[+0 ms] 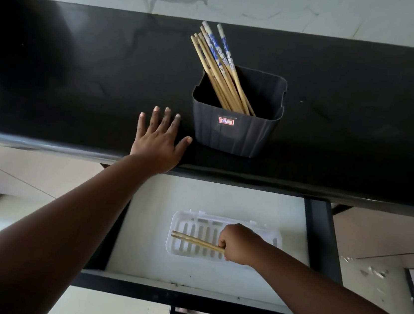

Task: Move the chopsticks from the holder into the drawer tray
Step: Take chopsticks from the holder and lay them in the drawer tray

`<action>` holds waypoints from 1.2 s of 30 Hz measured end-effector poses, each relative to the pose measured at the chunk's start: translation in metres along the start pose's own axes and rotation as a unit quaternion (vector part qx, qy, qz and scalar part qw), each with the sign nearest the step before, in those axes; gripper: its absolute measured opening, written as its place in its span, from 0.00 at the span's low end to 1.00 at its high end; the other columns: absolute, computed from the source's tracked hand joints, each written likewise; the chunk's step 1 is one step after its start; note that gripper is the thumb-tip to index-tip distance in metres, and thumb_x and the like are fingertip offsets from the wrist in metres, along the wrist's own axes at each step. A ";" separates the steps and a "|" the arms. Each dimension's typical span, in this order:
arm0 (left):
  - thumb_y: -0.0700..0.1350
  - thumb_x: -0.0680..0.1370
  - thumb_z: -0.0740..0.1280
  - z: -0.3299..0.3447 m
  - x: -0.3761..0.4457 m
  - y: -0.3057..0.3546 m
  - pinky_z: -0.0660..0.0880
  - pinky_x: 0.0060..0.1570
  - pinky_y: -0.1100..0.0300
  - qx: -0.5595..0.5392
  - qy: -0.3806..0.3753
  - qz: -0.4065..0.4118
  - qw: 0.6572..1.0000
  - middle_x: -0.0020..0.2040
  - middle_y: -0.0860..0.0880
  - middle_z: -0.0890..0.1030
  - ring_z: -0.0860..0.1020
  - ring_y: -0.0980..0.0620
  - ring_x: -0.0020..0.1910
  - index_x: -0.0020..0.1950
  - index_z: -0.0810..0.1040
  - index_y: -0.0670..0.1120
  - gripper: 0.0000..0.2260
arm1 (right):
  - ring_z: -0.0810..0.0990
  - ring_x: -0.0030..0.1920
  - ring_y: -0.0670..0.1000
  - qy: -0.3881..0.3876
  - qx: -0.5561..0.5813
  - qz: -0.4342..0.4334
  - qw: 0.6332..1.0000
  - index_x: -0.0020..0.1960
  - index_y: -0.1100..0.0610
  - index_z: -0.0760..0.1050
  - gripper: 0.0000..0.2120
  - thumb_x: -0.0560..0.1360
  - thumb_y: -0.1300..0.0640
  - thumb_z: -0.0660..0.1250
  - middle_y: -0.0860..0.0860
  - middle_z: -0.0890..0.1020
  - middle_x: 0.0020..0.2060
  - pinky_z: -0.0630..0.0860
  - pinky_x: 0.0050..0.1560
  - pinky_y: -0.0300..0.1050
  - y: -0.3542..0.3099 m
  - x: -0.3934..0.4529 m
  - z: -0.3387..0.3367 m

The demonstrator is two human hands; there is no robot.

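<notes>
A dark grey holder (pixel 232 134) stands on the black counter with several wooden chopsticks (pixel 219 67) leaning to the back left, some with blue-and-white tops. My left hand (pixel 159 142) lies flat on the counter just left of the holder, fingers spread. Below, in the open drawer, a white slotted tray (pixel 191 235) lies on the drawer floor. My right hand (pixel 239 244) grips a pair of chopsticks (pixel 196 241) over the tray, their tips pointing left. I cannot tell whether they touch the tray.
The black counter (pixel 80 76) runs across the view with a marble wall behind. The drawer (pixel 319 249) has dark side walls and a dark front rail. Pale cabinet fronts flank it. Scraps lie on the surface at the right.
</notes>
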State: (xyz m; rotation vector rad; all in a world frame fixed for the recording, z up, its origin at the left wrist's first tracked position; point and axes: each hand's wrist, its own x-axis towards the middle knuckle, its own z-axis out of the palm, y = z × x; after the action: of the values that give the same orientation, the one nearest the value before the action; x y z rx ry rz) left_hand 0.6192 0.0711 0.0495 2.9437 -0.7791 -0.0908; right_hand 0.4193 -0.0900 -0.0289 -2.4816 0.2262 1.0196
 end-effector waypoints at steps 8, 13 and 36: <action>0.65 0.79 0.42 0.008 0.004 -0.005 0.38 0.75 0.44 0.008 0.005 0.006 1.000 0.81 0.48 0.46 0.42 0.47 0.79 0.80 0.46 0.48 0.34 | 0.69 0.37 0.51 -0.029 -0.013 0.016 0.999 0.53 0.67 0.78 0.17 0.68 0.72 0.59 0.63 0.81 0.55 0.63 0.37 0.42 0.000 0.010 0.009; 0.66 0.79 0.42 0.009 0.004 -0.007 0.39 0.75 0.45 0.005 0.013 0.008 1.000 0.81 0.48 0.47 0.43 0.47 0.79 0.80 0.47 0.48 0.34 | 0.81 0.47 0.52 -0.044 -0.054 -0.007 0.998 0.53 0.58 0.81 0.14 0.71 0.68 0.64 0.53 0.85 0.49 0.67 0.33 0.39 0.003 0.007 0.011; 0.66 0.79 0.43 0.004 0.006 -0.006 0.40 0.75 0.45 -0.002 0.024 0.012 1.000 0.81 0.48 0.46 0.43 0.47 0.79 0.80 0.47 0.48 0.34 | 0.79 0.48 0.46 0.065 0.148 -0.068 0.984 0.56 0.52 0.78 0.09 0.76 0.57 0.65 0.47 0.80 0.50 0.75 0.44 0.34 -0.005 -0.023 -0.028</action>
State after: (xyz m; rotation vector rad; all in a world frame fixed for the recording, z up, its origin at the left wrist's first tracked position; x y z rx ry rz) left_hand 0.6274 0.0729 0.0445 2.9195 -0.8064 -0.0189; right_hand 0.4219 -0.0989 0.0059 -2.2581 0.2278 0.7125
